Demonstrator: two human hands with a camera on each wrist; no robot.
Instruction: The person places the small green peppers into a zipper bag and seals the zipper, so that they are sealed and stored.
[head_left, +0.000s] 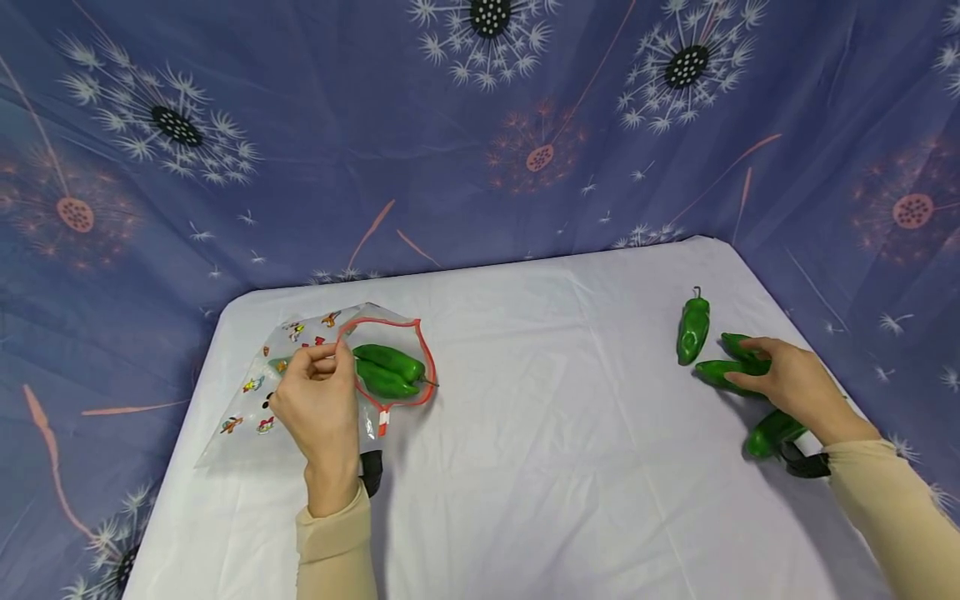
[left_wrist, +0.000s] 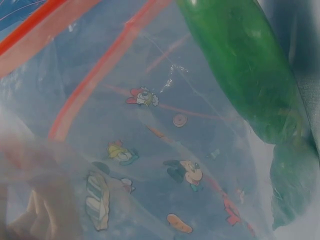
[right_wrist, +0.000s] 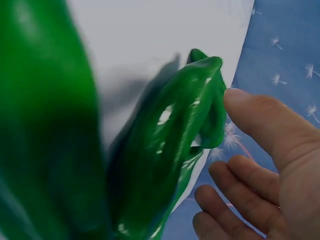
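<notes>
At the left of the head view, my left hand (head_left: 315,408) pinches the red-edged mouth of a clear plastic bag (head_left: 240,442) printed with cartoon figures. Green peppers (head_left: 386,371) lie inside, one stem poking out at the opening. The left wrist view looks through the printed film (left_wrist: 150,135) at a pepper (left_wrist: 245,70). On the right, my right hand (head_left: 806,387) reaches over several loose green peppers, thumb and fingers spread around one pepper (head_left: 716,372). Seen from the right wrist, the thumb tip is right at a glossy pepper (right_wrist: 165,135), the other fingers loosely bent.
Another pepper (head_left: 693,329) lies farther back on the right, and one (head_left: 772,433) lies nearer, by the right wrist. A white cloth covers the table (head_left: 525,433). Blue dandelion-print fabric (head_left: 360,150) hangs behind it and at both sides.
</notes>
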